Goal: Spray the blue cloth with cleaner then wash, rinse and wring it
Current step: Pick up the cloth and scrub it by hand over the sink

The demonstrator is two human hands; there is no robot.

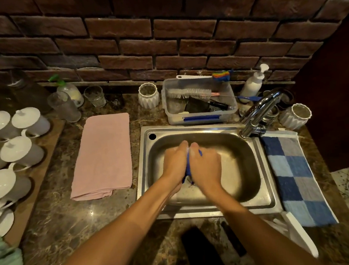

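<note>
Blue cloth (188, 167) bunched, gripped between left hand (175, 164), right hand (206, 165), over steel sink (266, 179).

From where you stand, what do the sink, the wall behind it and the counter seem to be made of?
Sink: brushed stainless steel, going by its grey metallic sheen. Wall: rough, matt red-brown brick or brick cladding with dark joints. Counter: polished brown mottled stone, perhaps marble or an imitation, with glossy highlights.

Home kitchen: steel sink (200, 128) and faucet (260, 112) at centre, brick backsplash (160, 32) above, lidded white cups (21, 150) at left, dish brushes in tub (198, 100).
</note>
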